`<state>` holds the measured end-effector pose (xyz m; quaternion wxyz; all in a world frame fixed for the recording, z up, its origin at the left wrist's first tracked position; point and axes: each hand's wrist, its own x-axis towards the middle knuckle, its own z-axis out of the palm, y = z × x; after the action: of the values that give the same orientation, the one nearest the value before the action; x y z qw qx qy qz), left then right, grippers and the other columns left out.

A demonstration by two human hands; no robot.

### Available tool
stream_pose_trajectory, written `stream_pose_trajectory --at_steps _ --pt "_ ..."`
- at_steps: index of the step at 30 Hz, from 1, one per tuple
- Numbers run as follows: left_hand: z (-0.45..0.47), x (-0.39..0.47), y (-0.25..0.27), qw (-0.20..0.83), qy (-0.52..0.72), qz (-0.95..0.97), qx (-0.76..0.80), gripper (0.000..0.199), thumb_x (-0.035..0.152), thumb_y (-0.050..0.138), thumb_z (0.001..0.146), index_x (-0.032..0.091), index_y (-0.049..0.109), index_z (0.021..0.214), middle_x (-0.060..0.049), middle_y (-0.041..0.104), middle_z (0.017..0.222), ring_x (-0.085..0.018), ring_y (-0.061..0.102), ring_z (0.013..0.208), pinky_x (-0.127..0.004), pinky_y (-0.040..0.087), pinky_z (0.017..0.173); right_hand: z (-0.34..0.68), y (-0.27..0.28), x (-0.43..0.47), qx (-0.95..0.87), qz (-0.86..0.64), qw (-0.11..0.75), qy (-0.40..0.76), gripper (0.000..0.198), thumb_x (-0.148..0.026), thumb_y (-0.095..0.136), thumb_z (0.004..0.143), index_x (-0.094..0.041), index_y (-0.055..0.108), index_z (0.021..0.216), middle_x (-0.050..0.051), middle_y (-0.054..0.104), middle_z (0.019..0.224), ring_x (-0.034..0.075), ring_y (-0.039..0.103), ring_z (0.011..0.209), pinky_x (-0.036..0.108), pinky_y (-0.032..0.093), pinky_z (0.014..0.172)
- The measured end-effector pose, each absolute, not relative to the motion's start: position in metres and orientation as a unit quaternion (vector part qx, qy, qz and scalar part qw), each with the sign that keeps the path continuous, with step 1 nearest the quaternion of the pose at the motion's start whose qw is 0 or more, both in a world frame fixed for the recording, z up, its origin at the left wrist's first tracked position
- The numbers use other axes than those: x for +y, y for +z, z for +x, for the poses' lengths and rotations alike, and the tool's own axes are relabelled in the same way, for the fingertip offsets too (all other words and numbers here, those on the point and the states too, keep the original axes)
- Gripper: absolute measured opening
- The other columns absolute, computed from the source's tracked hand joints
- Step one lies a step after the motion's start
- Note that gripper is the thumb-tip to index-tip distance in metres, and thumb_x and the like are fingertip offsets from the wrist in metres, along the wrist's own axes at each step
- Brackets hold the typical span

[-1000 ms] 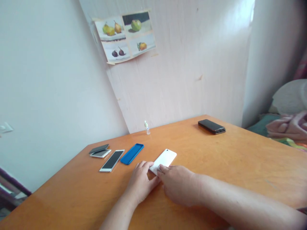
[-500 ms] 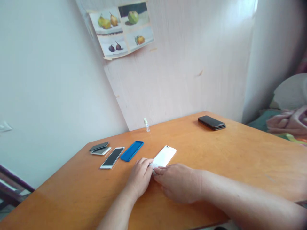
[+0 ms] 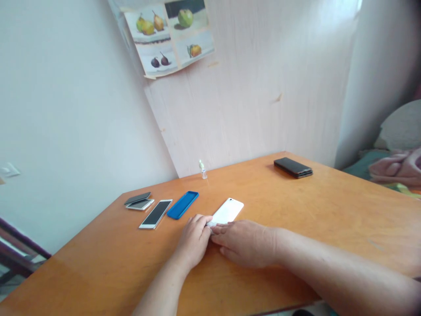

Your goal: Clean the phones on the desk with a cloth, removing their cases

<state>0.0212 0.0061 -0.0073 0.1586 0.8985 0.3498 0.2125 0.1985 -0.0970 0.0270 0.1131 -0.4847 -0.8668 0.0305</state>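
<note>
A white phone (image 3: 228,211) lies back up on the wooden table, its camera corner pointing away from me. My left hand (image 3: 194,239) grips the near left corner of this phone, thumb side against its edge. Over the phone's near end, my right hand (image 3: 245,242) presses down with its fingers together. A small pale cloth (image 3: 213,224) shows partly beneath those fingertips; most of it is hidden. Left of my hands lie an empty blue phone case (image 3: 183,205) and another white phone (image 3: 155,214) with its dark screen up.
Farther left, a dark flat phone or cover (image 3: 137,198) leans on a white phone (image 3: 140,205). A small clear spray bottle (image 3: 203,170) stands by the wall. Stacked dark phones (image 3: 293,167) lie at the back right of the table (image 3: 329,210).
My right hand's fingers have shifted slightly forward over the phone's near end and flattened, covering more of the cloth. My left hand keeps its hold. The view has shifted a little.
</note>
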Motion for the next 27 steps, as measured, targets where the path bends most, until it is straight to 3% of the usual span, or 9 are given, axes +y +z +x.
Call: stream_pose_trajectory --at_steps 7,14,19,23,27 --pt "0.021 0.007 -0.008 0.162 0.219 0.900 0.340 0.033 0.022 0.041 0.090 0.024 0.064 0.115 -0.006 0.062 0.115 -0.022 0.053 0.112 -0.037 0.041 0.101 0.239 0.026 -0.067 -0.746 -0.663 0.062 -0.031 0.031 -0.019 0.045 0.090 -0.012 0.062 0.115 0.020 0.065 0.117 0.030 0.065 0.104 0.039 0.050 0.084" --pt "0.022 0.008 -0.007 0.162 0.217 0.901 0.340 0.035 0.017 0.042 0.087 0.025 0.065 0.113 -0.005 0.063 0.111 -0.022 0.056 0.108 -0.035 0.043 0.097 0.204 0.015 -0.078 -0.853 -0.504 0.119 -0.054 0.034 -0.034 0.039 0.098 -0.017 0.061 0.117 0.014 0.065 0.120 0.026 0.058 0.115 0.045 0.040 0.102" --pt "0.022 0.009 -0.009 0.166 0.222 0.897 0.344 0.034 0.020 0.042 0.088 0.023 0.064 0.114 -0.006 0.063 0.113 -0.023 0.055 0.111 -0.037 0.041 0.099 0.224 0.012 -0.064 -0.816 -0.565 0.101 -0.069 0.034 -0.035 0.040 0.098 -0.019 0.062 0.117 0.015 0.063 0.122 0.027 0.058 0.116 0.049 0.040 0.101" --pt "0.022 0.009 -0.009 0.169 0.222 0.898 0.340 0.032 0.025 0.043 0.090 0.024 0.064 0.114 -0.007 0.063 0.114 -0.023 0.055 0.112 -0.038 0.041 0.100 0.240 0.016 -0.057 -0.744 -0.658 0.110 -0.031 0.042 -0.039 0.039 0.097 -0.011 0.061 0.119 0.021 0.061 0.125 0.031 0.056 0.119 0.050 0.042 0.100" --pt "0.022 0.008 -0.009 0.169 0.229 0.895 0.345 0.033 0.022 0.043 0.089 0.024 0.064 0.113 -0.006 0.063 0.112 -0.023 0.055 0.109 -0.037 0.042 0.098 0.217 0.016 -0.066 -0.817 -0.559 0.142 -0.029 0.039 -0.038 0.040 0.097 -0.012 0.062 0.117 0.018 0.063 0.122 0.026 0.058 0.115 0.042 0.043 0.100"
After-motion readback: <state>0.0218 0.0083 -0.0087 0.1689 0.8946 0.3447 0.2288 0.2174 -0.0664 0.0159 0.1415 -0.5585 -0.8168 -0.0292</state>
